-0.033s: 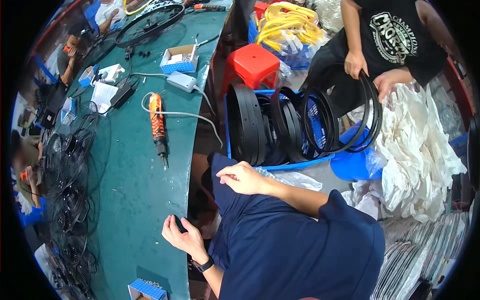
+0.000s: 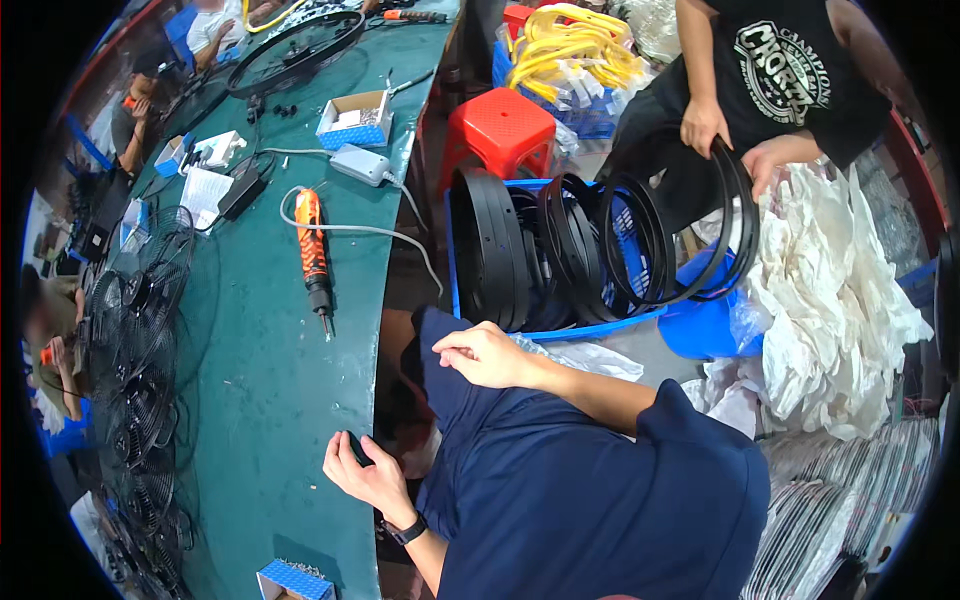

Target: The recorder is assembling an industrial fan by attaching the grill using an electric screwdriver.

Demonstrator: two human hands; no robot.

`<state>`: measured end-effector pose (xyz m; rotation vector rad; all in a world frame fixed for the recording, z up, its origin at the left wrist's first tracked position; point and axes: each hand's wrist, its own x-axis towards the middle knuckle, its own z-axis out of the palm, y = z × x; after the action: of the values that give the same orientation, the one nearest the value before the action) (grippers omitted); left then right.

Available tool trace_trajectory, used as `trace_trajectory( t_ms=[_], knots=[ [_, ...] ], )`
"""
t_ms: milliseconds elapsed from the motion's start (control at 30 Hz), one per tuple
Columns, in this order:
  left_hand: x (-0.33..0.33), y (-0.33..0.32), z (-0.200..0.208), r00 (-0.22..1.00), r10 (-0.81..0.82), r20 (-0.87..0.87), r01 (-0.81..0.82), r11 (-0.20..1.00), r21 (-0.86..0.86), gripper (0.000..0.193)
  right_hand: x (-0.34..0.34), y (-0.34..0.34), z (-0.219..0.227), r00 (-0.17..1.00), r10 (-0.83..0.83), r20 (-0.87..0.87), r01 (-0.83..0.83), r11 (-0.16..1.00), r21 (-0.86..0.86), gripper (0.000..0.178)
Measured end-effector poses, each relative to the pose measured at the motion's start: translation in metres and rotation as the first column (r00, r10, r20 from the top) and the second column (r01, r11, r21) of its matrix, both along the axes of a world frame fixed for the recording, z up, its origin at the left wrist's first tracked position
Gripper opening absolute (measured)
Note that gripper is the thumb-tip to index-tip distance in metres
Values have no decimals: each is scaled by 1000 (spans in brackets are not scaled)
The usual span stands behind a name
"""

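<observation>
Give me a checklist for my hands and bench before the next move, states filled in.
1. Orange-and-black power driver lying untouched on the green table: ok.
2. Grey cable clear of the driver: not ok, crosses over it.
3. Left hand empty: cannot tell, dark patch between thumb and fingers.
4. Right hand empty: cannot tell, fingers curled.
5. Open box beyond the driver holding small metal pieces: ok.

The view has shifted slightly, leaving the orange screwdriver (image 2: 312, 240) and blue crate (image 2: 620, 325) a little further left.
</observation>
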<state>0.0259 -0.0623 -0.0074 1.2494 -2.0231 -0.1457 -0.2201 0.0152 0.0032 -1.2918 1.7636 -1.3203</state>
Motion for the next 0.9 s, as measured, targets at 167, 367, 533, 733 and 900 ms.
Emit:
trace_trajectory(
  t_ms=[167, 367, 533, 733, 900],
  knots=[
    [-3, -1, -2, 1000, 0, -14, 0, 1000, -2, 21, -5, 12, 2, 999, -48, -22, 48, 999, -3, 21],
    [2, 0, -3, 1000, 8, -25, -9, 1000, -23, 21, 4, 21, -4, 997, -6, -77, 8, 1000, 23, 21],
    [-1, 2, -1, 999, -6, -44, 6, 1000, 8, 20, 4, 33, -10, 987, -18, -159, 29, 997, 66, 22],
    [-6, 0, -7, 999, 9, -44, -8, 999, 33, 19, -48, 47, -34, 932, -326, -159, 336, 941, 42, 18],
    [-3, 1, 1, 997, 38, -66, -37, 999, 19, 19, -168, 60, -94, 389, -660, -642, 796, 592, -126, 40]
  ],
)
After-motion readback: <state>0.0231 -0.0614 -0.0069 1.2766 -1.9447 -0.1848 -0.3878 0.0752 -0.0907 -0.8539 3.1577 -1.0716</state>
